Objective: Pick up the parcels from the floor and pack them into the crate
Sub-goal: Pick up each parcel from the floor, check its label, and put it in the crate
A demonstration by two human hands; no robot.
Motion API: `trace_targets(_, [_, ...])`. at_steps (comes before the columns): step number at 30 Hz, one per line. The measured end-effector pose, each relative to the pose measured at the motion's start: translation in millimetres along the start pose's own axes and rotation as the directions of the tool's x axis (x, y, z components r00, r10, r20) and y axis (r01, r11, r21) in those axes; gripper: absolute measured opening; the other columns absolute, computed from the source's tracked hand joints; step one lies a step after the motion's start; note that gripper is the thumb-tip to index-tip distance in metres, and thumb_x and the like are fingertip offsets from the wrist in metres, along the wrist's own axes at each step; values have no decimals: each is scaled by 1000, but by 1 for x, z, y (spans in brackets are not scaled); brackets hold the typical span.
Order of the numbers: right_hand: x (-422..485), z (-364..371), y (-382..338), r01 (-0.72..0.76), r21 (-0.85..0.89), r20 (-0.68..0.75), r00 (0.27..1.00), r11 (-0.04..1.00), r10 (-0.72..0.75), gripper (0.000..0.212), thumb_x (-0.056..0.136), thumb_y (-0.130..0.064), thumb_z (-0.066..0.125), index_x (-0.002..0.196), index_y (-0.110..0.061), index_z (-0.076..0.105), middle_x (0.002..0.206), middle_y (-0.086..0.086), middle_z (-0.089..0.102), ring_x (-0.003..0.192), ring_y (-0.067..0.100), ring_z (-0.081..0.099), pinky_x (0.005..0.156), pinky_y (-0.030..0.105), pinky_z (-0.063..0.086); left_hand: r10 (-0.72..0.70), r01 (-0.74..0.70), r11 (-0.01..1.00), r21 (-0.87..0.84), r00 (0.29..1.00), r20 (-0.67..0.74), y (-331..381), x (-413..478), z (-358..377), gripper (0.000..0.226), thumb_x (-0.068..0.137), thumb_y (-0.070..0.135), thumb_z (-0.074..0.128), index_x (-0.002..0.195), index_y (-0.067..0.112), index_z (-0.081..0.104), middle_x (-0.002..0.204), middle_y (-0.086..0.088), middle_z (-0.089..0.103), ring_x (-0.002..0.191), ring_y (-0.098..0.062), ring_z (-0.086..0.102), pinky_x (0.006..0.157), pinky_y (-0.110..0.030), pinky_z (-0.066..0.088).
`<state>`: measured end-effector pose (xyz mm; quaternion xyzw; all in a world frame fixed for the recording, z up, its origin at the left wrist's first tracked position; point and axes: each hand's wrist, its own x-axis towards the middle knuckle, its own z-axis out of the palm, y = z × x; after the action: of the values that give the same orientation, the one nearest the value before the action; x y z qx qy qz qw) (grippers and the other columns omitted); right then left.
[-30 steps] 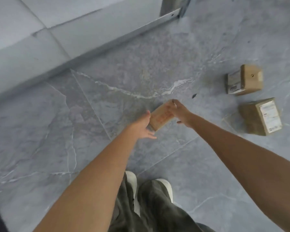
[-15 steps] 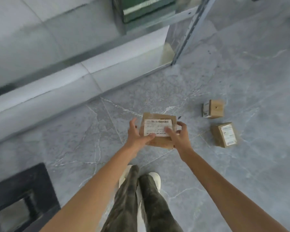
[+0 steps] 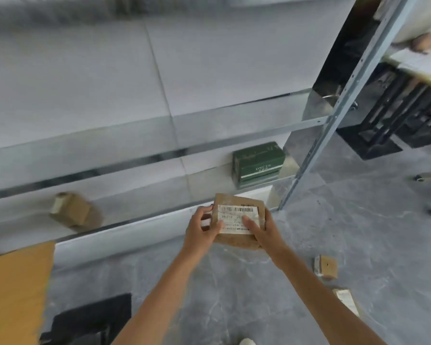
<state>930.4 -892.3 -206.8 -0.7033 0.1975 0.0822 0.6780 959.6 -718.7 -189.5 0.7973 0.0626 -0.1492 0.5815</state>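
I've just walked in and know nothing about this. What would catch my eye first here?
First, the brown parcel held in mid-view by both the left hand and the right hand, its white barcode label facing up. Next, a green box on the low metal shelf just behind it. Two small parcels lie on the grey floor at lower right.

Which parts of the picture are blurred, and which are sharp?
Head view: the top edge and the small box at left are smeared by motion; the held parcel, both hands and the green box are fairly sharp; the shelf post bows from the wide lens.
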Motion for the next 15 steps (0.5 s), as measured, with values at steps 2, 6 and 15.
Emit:
trace_targets(2, [-21,28,-43,95,15,53,994,995,-96,51,88,-24,64,132,-21,37,115,3,64,97,15,67,75,24,57,59,-62,998,-30,994,-95,31,-21,-42,20,87,16,63,103,23,53,113,-6,61,95,-24,64,79,-50,56])
trace_targets(6, [-81,86,-112,307,1,70,949,952,-306,42,88,-25,64,124,-27,43,113,1,65,100,14,66,83,29,57,143,-161,985,-66,965,-221,72,-80,-127,19,85,31,66,88,18,52,105,-3,64,89,-24,67,67,-49,59])
trace_targets(15, [-229,207,-153,543,21,77,837,840,-542,51,89,-41,57,134,-32,35,112,-5,66,98,14,67,82,40,58,267,-291,957,-6,886,-379,87,-215,-259,45,68,49,76,99,31,49,100,0,64,83,-16,68,66,-41,60])
